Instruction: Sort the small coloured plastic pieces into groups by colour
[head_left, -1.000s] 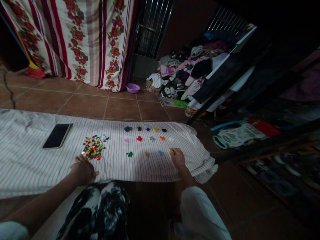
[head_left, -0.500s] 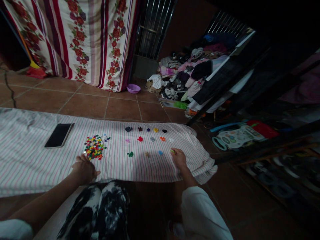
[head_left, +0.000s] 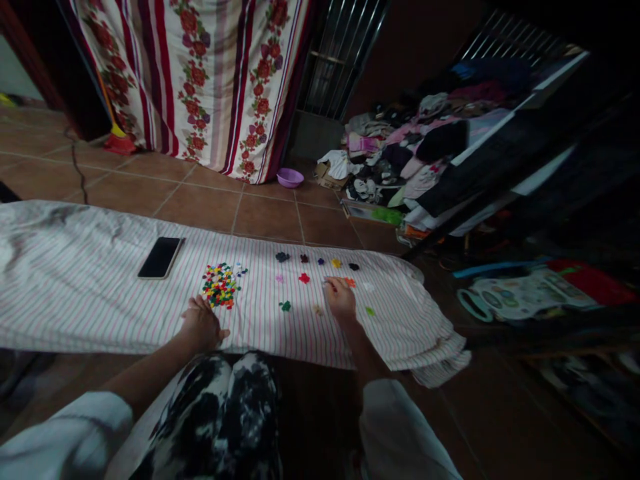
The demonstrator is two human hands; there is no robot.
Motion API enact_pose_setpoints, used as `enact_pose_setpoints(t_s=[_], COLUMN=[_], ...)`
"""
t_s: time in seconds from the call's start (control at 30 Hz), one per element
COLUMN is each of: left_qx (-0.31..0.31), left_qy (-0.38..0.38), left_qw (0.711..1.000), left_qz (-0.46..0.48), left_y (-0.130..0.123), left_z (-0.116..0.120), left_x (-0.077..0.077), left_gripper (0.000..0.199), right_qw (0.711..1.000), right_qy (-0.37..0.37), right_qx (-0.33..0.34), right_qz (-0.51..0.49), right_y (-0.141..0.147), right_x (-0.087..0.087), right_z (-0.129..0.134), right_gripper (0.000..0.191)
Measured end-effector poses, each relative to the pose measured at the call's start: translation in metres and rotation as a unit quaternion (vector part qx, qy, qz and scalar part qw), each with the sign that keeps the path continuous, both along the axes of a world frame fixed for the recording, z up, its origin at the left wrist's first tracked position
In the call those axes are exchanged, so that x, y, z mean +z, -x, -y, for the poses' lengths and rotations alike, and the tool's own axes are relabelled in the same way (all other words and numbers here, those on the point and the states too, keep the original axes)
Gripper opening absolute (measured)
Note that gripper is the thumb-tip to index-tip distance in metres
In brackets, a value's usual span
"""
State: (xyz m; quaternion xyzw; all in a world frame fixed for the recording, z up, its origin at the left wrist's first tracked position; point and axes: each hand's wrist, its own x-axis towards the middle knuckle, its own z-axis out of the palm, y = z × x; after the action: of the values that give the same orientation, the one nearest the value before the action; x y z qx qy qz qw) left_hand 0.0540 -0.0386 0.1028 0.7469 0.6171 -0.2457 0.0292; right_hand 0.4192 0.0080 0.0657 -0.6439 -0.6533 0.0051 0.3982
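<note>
Small pieces of many colours lie in a mixed pile (head_left: 220,285) on the striped cloth (head_left: 260,333). My left hand (head_left: 203,325) rests on the cloth at the near edge of this pile, thumb spread and nothing visible in it. To the right, small single-colour heaps form rows, among them a red heap (head_left: 304,278), a yellow heap (head_left: 337,263), a dark green heap (head_left: 285,306) and a lime green heap (head_left: 370,311). My right hand (head_left: 341,298) is over the middle of these rows, left of the orange heap (head_left: 351,283), its fingertips together; what they hold is too small to tell.
A phone (head_left: 161,258) lies on the cloth left of the mixed pile. Beyond the cloth are a purple basin (head_left: 290,177), a floral curtain (head_left: 225,87) and heaped clothes (head_left: 400,147). A toy panel (head_left: 520,293) stands at the right.
My right hand has moved left and away from the lime green heap, which now shows on the cloth. My left hand stays beside the mixed pile. The whole view has shifted.
</note>
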Motion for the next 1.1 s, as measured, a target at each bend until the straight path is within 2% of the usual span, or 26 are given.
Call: enact_pose_setpoints(t_s=[0.1,0.27,0.33,0.43,0.57,0.77,0.93,1.1], left_qx=[0.012,0.008,0.013,0.023,0.036,0.050,0.059,0.061], left_qy=[-0.002,-0.003,-0.001,0.002,0.008,0.028,0.025,0.029], left_qw=[1.000,1.000,1.000,1.000,0.999,0.998,0.998,0.998], left_qz=[-0.005,-0.009,-0.015,-0.010,-0.003,-0.010,0.003,-0.002], left_y=[-0.001,0.000,0.000,-0.001,-0.003,-0.007,-0.007,-0.007], left_z=[0.000,0.000,-0.001,-0.002,-0.003,-0.005,-0.006,-0.006], left_x=[0.000,-0.005,-0.006,-0.007,-0.005,-0.001,-0.003,-0.004], left_gripper=[0.085,0.089,0.088,0.089,0.088,0.087,0.087,0.087], right_qw=[0.996,0.974,0.963,0.956,0.961,0.966,0.973,0.979], right_qy=[0.001,0.088,0.117,0.144,0.169,0.183,0.172,0.140], right_qx=[0.081,0.199,0.235,0.247,0.215,0.181,0.155,0.138], right_qz=[-0.037,-0.060,-0.060,-0.062,-0.039,-0.020,-0.006,-0.044], right_y=[0.058,0.150,0.178,0.206,0.223,0.229,0.233,0.233], right_x=[-0.007,-0.025,-0.031,-0.036,-0.037,-0.032,-0.033,-0.040], right_z=[-0.007,0.000,0.006,0.013,0.014,0.017,0.020,0.021], right_gripper=[0.029,0.024,0.021,0.021,0.021,0.016,0.011,0.006])
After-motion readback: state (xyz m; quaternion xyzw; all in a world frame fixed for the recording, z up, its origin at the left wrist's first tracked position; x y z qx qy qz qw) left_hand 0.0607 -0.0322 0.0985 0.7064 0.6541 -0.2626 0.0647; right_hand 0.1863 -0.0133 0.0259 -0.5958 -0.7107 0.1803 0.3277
